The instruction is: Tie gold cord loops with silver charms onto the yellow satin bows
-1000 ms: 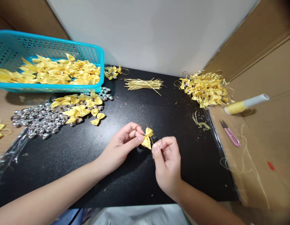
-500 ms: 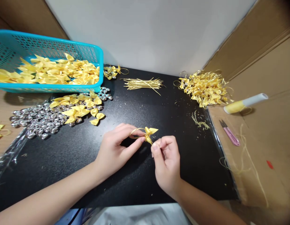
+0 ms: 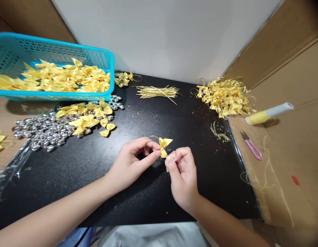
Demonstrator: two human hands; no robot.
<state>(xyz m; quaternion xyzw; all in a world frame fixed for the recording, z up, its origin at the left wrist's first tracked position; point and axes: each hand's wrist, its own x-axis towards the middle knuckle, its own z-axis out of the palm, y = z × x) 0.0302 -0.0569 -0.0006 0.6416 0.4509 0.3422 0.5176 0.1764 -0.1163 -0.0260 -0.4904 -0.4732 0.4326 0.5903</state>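
Between the thumb and forefinger of my left hand (image 3: 137, 156) is a yellow ribbon bow (image 3: 164, 145). A thin gold cord loop (image 3: 154, 137) stands up behind it, over my left fingers. My right hand (image 3: 182, 168) is just to the right of the bow, with thumb and forefinger pinched at its lower end. What lies in that pinch is hidden; it may be the cord's end, but I cannot make it out. Both hands are over the near middle of the black tabletop (image 3: 154, 195).
A blue basket (image 3: 53, 95) of yellow bows is at the back left. In front lie silver beads (image 3: 48, 132) and loose bows (image 3: 84, 123). Gold cords (image 3: 157, 92) lie at the back, finished-looking bows (image 3: 225, 97) at right, near pink thread snips (image 3: 252, 145) and a cardboard-coloured, taped tube (image 3: 269, 113).
The bow has turned slightly in my left fingers, and its cord loop has shifted. My right pinch has stayed close to the bow's lower end. The rest lies as before.
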